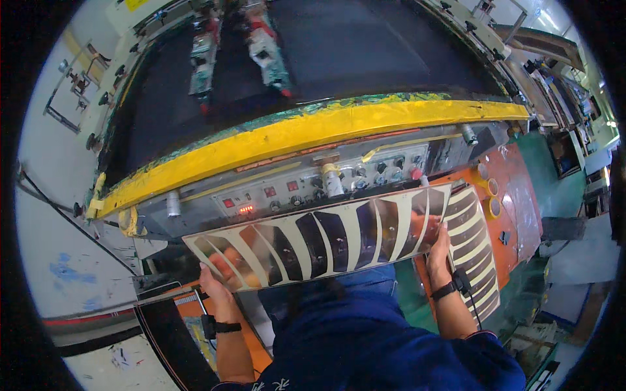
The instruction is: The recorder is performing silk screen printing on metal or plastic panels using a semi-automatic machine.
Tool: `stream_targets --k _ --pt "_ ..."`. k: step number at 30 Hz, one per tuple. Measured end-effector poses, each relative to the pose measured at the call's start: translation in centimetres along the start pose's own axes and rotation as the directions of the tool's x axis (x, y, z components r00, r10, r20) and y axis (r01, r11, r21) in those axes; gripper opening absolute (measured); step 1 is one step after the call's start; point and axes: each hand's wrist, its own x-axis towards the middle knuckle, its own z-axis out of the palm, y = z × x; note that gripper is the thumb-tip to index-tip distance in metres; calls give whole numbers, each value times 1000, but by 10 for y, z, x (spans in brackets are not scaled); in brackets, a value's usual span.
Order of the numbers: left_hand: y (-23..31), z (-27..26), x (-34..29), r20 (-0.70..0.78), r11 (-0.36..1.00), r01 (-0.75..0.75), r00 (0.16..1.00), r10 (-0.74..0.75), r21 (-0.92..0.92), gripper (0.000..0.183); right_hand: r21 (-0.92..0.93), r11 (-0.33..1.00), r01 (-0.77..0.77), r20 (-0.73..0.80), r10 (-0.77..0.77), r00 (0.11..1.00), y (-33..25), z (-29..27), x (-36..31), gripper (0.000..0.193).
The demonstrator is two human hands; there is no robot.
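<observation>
A long clear sheet [317, 244], printed with cream areas around a row of curved see-through windows, is held tilted in front of my body. My left hand [218, 285] grips its left end, with fingers showing through the clear windows from behind. At the opposite end, my right hand [439, 251] has its thumb on the near side and its fingers behind the sheet. Both wrists wear dark straps. Close beyond the sheet's upper edge is a machine's control panel [280, 195] with red switches, knobs and a lit red display.
A wide dark printing screen [372, 52] with a yellow front edge [313, 132] spans the far side. Two stained metal blade holders [202, 62] [266, 55] hang over it. To the right, a similar printed sheet [471, 244] lies by an orange surface [518, 195] with yellow tape rolls [492, 188].
</observation>
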Motion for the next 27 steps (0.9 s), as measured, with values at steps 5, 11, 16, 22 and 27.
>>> stream_targets --k 5,11,16,22,27 --pt "-23 -31 15 -57 996 80 995 -82 -41 39 -34 999 -25 32 27 999 25 -11 21 41" --pt "-8 -1 -3 -95 998 58 994 -54 34 41 -76 997 -20 45 23 999 16 -3 16 39" --pt "-9 -5 -3 -88 996 77 993 -72 53 43 -113 994 -14 22 16 1000 10 7 14 39" --pt "-6 -1 -4 -113 995 74 991 -65 69 42 -164 985 45 84 -31 996 43 -13 34 41" --pt "4 17 -15 -166 999 39 985 -38 2 38 -212 974 76 97 -56 994 46 -13 35 43"
